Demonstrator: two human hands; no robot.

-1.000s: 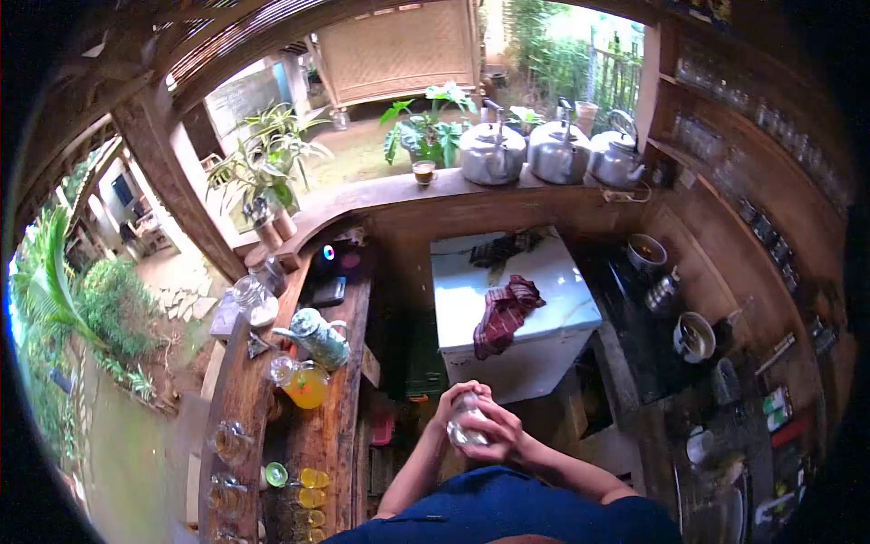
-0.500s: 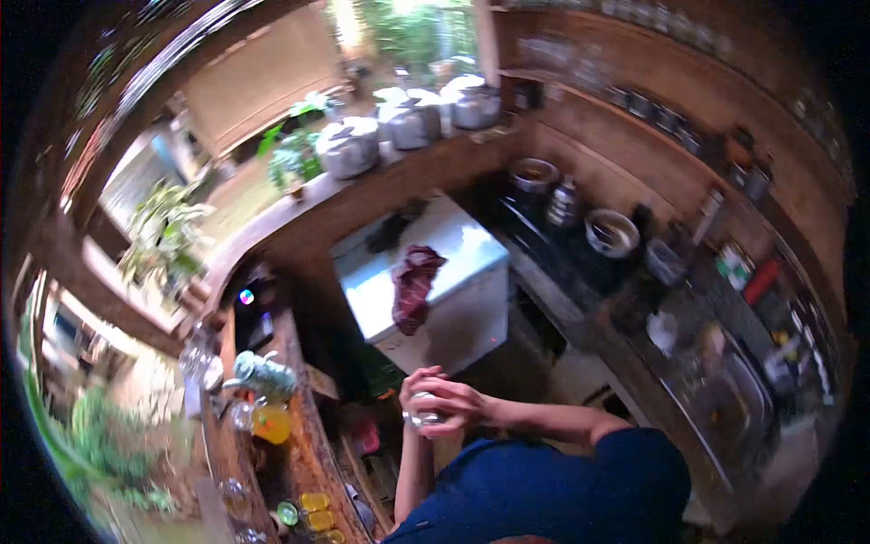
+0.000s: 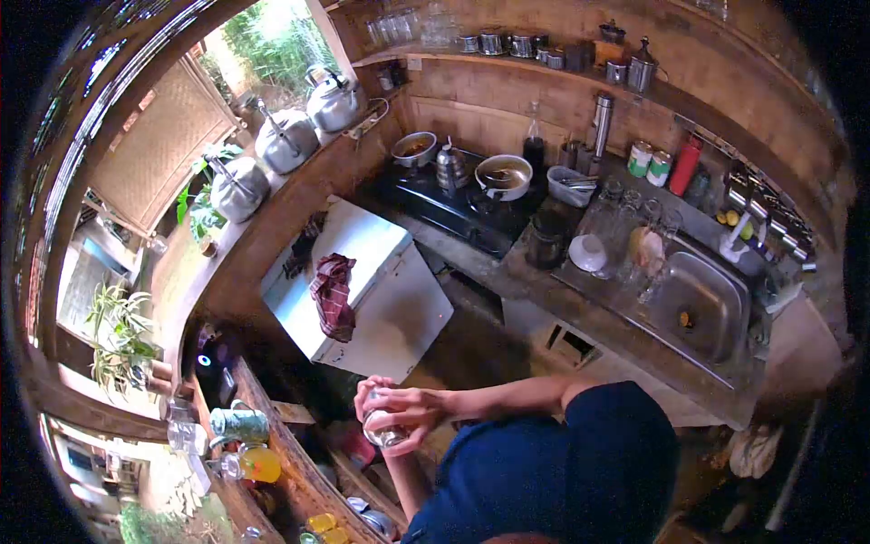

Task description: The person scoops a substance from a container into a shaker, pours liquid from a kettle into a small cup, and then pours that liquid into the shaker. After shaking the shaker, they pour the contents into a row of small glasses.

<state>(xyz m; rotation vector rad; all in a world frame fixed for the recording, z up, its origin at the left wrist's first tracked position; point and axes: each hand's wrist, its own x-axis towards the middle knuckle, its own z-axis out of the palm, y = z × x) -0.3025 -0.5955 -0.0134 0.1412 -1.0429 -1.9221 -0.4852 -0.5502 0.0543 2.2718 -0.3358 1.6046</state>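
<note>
Both my hands meet around a small clear glass (image 3: 388,435) in front of my chest. My right hand (image 3: 414,415) wraps over it from the right, with its fingers curled across. My left hand (image 3: 372,390) closes on it from the left and is partly covered by the right one. A white chest freezer (image 3: 412,313) stands just beyond my hands, with a dark red checked cloth (image 3: 333,299) draped over its lid. To the left, a wooden counter (image 3: 304,471) bears a pale blue jug (image 3: 240,424) and a glass pitcher of orange drink (image 3: 261,464).
Kettles (image 3: 238,188) line the window ledge. A black stove (image 3: 453,213) holds a pan (image 3: 504,178). Glasses stand beside the steel sink (image 3: 702,304) on the right, and a white bowl (image 3: 587,254) lies near them. A shelf (image 3: 544,63) carries metal cups.
My view has turned to the right, bringing the sink and stove further into view. My hands stay together around the glass.
</note>
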